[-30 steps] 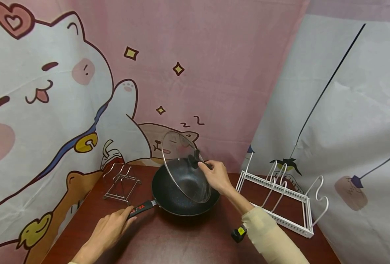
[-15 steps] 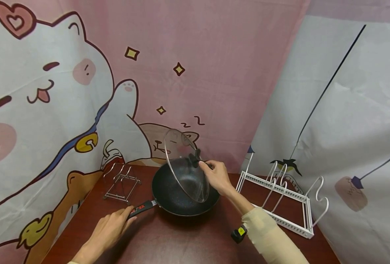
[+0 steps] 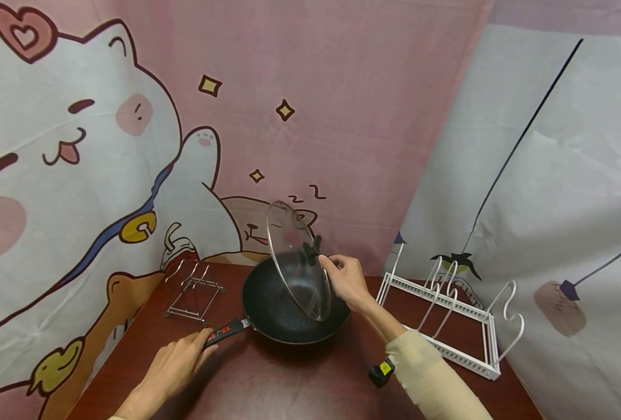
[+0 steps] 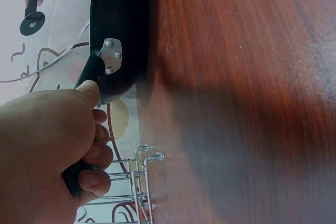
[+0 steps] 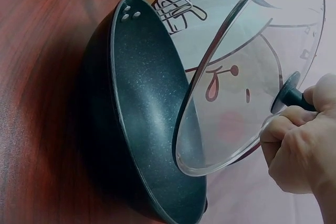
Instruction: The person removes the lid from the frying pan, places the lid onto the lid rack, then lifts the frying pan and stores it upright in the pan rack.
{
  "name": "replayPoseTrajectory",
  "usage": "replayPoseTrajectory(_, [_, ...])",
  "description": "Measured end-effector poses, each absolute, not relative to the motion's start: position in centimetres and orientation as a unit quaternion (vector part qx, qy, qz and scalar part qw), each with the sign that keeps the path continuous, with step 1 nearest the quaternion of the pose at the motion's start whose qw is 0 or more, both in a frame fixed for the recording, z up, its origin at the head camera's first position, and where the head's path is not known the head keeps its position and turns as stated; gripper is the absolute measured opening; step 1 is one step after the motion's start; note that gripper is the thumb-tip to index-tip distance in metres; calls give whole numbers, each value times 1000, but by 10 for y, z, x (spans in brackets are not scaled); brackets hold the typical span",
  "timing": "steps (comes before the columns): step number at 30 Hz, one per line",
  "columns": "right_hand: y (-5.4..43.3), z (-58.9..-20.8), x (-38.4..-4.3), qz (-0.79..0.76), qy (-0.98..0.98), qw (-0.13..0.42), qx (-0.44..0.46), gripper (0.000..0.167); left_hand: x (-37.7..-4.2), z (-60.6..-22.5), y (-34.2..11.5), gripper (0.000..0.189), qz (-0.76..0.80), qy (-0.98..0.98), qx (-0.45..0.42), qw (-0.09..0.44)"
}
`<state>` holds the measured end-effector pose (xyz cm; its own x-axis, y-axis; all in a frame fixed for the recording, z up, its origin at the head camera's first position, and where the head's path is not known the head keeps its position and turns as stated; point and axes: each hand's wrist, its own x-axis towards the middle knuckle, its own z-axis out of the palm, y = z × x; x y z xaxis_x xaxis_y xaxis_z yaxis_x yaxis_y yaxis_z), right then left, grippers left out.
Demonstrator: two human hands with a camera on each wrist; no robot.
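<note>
Glass lid (image 3: 296,271) tilted, edge (image 5: 197,172) over wok (image 3: 281,318), right fingers (image 5: 281,129) gripping knob (image 3: 311,253), left fingers (image 4: 97,156) gripping wok handle (image 3: 225,332), racks (image 3: 454,352) apart.

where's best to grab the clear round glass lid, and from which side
By the round-based black knob at its centre, likely from the person's right: the clear round glass lid is steeply tilted with its knob side facing right, where the right grip holds it. The knob juts out from the glass, offering something to close around.

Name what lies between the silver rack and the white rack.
In the head view: the dark pan, and the right hand holding a tilted glass lid over it.
</note>
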<state>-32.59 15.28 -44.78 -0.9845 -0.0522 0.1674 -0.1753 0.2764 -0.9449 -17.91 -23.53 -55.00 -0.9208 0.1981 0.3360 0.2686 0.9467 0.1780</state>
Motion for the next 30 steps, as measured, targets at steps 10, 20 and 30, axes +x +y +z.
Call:
replayPoseTrajectory(10, [154, -450, -327, 636, -769, 25, 65, 42, -188, -575, -248, 28, -139, -949, -165, 231])
replayPoseTrajectory(20, [155, -449, -326, 664, -745, 4, 63, 46, -179, -552, -235, 28, -102, -975, -118, 157])
replayPoseTrajectory(30, [158, -451, -326, 694, -718, -5, 58, 47, -179, -549, -235, 26, -110, -975, -117, 157])
